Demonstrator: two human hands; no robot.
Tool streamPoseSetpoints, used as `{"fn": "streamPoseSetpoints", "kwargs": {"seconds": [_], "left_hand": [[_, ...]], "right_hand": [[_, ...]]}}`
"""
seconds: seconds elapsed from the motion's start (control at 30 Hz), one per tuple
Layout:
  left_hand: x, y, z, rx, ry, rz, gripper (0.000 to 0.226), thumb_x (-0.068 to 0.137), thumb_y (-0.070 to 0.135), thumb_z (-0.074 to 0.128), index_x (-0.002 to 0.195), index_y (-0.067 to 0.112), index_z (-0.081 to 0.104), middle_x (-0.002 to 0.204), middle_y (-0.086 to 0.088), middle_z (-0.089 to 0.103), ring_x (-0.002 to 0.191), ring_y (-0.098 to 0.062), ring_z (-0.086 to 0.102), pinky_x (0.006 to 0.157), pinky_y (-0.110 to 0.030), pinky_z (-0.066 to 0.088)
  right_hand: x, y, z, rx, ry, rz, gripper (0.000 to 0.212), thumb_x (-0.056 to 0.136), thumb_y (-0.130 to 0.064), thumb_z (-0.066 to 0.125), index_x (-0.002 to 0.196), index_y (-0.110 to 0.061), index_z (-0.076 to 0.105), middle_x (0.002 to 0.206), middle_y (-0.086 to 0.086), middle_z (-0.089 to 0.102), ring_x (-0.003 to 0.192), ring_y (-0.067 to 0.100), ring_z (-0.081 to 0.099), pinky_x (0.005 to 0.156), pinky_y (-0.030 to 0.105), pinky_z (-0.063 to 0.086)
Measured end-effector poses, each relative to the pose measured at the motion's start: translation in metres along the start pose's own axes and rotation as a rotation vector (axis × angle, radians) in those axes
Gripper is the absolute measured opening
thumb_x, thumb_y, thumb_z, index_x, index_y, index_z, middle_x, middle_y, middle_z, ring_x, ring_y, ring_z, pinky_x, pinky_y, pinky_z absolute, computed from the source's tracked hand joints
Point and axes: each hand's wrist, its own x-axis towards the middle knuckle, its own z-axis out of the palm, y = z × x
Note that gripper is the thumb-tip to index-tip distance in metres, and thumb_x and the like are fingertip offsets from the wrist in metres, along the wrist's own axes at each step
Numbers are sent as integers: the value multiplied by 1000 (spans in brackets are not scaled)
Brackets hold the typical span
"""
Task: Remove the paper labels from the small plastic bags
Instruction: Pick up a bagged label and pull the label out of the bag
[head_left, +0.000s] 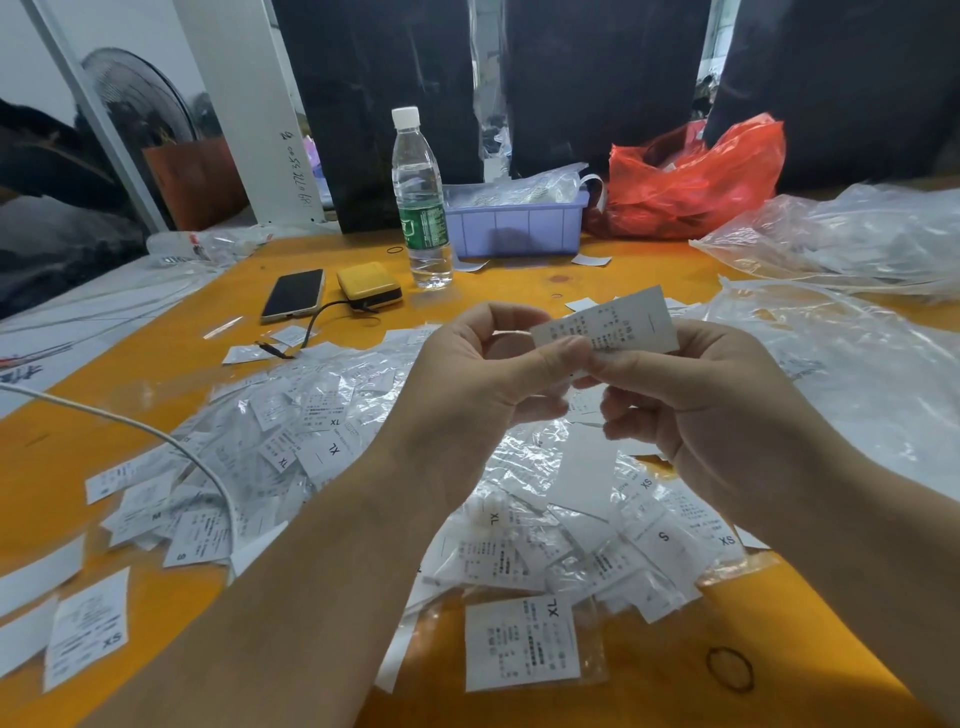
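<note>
One paper label (608, 323) held up above the table (519, 283), white with small black print, tilted, pinched at its lower edge between both hands. Left hand (478, 374) grips it with thumb across the near face and fingers curled behind; right hand (691, 395) pinches from the other side, fingertips meeting the left thumb. Can't tell if a bag still wraps this label.

Below the hands, a big pile of small plastic bags (322, 415) with labels inside covers the orange tabletop, sizes XL, XS, S, M readable. One bagged XL label (522, 642) lies apart at the near edge, a black rubber band (730, 669) just right of it. White cable (130, 426) runs across the pile from the left.

Further back: phone (293, 293) face up, yellow power bank (370, 287) just beside it, water bottle (420, 202) upright, purple tray (517, 223) holding clear bags right behind the bottle, red plastic bag (696, 176) beside the tray. Large crumpled clear plastic sheets (841, 239) on the right
</note>
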Motion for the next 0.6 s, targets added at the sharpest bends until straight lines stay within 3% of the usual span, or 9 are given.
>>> {"fn": "streamPoseSetpoints", "kwargs": {"seconds": [0.2,0.37,0.5,0.6], "left_hand": [[1,0,1,-65,-39,-23,27,69,7,74,94,9,62,83,-10,72,66,-19,67,60,-26,56],[1,1,-2,-15,-8,-25,34,62,12,77,93,11,63,87,-9,74,69,-19,70,61,-25,56],[2,2,-4,-29,19,-23,34,61,12,78,92,12,64,85,-10,73,69,-21,69,59,-25,56],[2,2,-3,-31,18,-29,34,61,11,76,93,11,62,81,-8,73,68,-20,69,59,-24,56]], "right_hand": [[2,1,-1,41,107,-24,20,57,-13,75,76,-8,72,59,3,63,47,10,49,45,22,44],[1,0,-2,-65,3,52,26,54,-18,78,79,-12,78,66,4,64,52,10,53,50,23,48],[2,-5,-4,-107,71,36,2,78,-12,72,79,-11,74,71,7,65,53,11,53,51,25,47],[0,-7,-4,-116,160,-59,16,87,-11,66,71,-13,68,76,29,60,52,13,49,53,28,43]]}}
